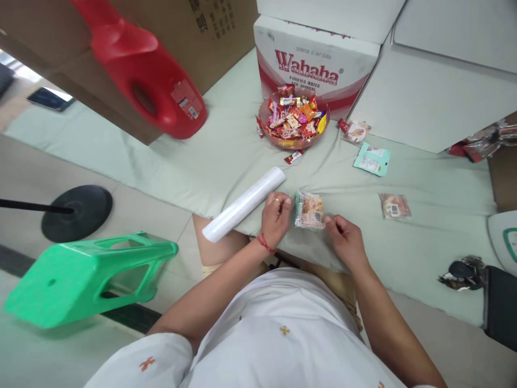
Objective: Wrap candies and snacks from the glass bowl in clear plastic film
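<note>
A small clear snack packet [310, 210] with a barcode and a green edge lies on the cloth-covered table, between my two hands. My left hand [277, 218] is closed just left of the packet, a ring and a red string bracelet on it; whatever its curled fingers hold is hidden. At the packet's lower right corner, my right hand [345, 234] pinches with thumb and forefinger, touching the wrapper edge. A roll of clear plastic film [244, 205] lies slantwise beside my left hand, its near end over the table edge.
Behind are a glass bowl [272, 137] of wrapped sweets, a Wahaha carton [315, 67] and a red jug [161, 86]. To the right lie a mint-green packet [372, 159], another snack packet [395, 206] and a black object [464, 272]. A green stool [72, 275] stands left.
</note>
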Demonstrator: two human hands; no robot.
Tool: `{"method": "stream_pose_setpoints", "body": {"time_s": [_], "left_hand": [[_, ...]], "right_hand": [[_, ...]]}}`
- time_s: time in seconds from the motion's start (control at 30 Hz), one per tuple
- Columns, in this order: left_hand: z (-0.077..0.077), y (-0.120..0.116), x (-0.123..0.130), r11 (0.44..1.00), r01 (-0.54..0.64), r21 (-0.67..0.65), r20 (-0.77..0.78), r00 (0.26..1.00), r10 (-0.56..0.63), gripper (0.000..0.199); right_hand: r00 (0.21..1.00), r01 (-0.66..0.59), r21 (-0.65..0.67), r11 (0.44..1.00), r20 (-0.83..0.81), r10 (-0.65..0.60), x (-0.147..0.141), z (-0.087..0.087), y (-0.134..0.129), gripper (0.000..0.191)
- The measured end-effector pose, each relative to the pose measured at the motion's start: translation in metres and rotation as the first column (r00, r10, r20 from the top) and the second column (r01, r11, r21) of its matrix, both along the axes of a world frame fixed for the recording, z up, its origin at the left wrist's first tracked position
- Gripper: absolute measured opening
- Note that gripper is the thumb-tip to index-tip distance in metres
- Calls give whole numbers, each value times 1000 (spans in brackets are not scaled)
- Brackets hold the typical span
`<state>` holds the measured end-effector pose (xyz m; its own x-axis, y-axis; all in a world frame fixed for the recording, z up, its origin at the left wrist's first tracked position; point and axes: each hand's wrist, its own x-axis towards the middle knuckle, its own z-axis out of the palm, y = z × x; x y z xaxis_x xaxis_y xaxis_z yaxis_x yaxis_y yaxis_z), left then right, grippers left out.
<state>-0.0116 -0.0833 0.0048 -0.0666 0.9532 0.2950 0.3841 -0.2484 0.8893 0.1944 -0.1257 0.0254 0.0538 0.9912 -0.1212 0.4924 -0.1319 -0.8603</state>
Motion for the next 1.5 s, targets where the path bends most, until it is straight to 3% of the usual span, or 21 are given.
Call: {"method": "stream_pose_setpoints", "body": {"time_s": [0.13, 0.3, 0.43, 0.53, 0.63, 0.73, 0.8, 0.87, 0.97, 1.2, 1.4, 1.5], "left_hand": [[3, -12, -1, 995, 44, -86, 9, 999, -44, 23], [-11, -14, 6, 987, 140, -79, -165, 975, -151, 15], [-12, -14, 6, 993, 115, -40, -249, 961, -122, 18], [-2, -19, 4, 995, 42, 89, -268, 963, -17, 21], [9, -22, 5, 964, 141, 227, -315, 947, -64, 20], [12, -19, 13, 899, 356, 255, -418, 879, -229, 27], [9, -15, 18, 884, 408, 231, -492, 832, -256, 28], [4, -12, 21, 885, 416, 208, -536, 806, -253, 27], [0, -11, 21, 891, 418, 176, -546, 795, -265, 27], [5, -13, 24, 903, 408, 137, -550, 789, -273, 26], [6, -13, 27, 922, 378, 86, -455, 838, -301, 24], [9, -10, 21, 914, 390, 110, -297, 891, -344, 21]], "right_hand": [[997, 76, 107, 991, -11, -75, -6, 3, 0, 39], [997, -77, 107, 991, -5, 78, -14, -8, 16, 30], [987, -130, 14, 991, -97, 131, -12, -10, 21, 33], [984, -90, -11, 996, -155, 87, -4, -2, 25, 35], [999, -25, 138, 990, -18, 28, 7, 6, 42, 28], [977, -157, 292, 943, 186, 105, 12, 9, 70, 31], [927, -309, 277, 910, 301, 223, 11, 8, 87, 37], [875, -411, 212, 887, 363, 319, 8, 5, 99, 31], [889, -389, 208, 898, 339, 307, 4, 3, 107, 19], [963, -254, 307, 917, 164, 212, 2, 10, 101, 18], [911, -385, 444, 809, 321, 258, 0, 2, 74, 22], [903, -410, 456, 790, 325, 281, 2, -7, 66, 25]]}}
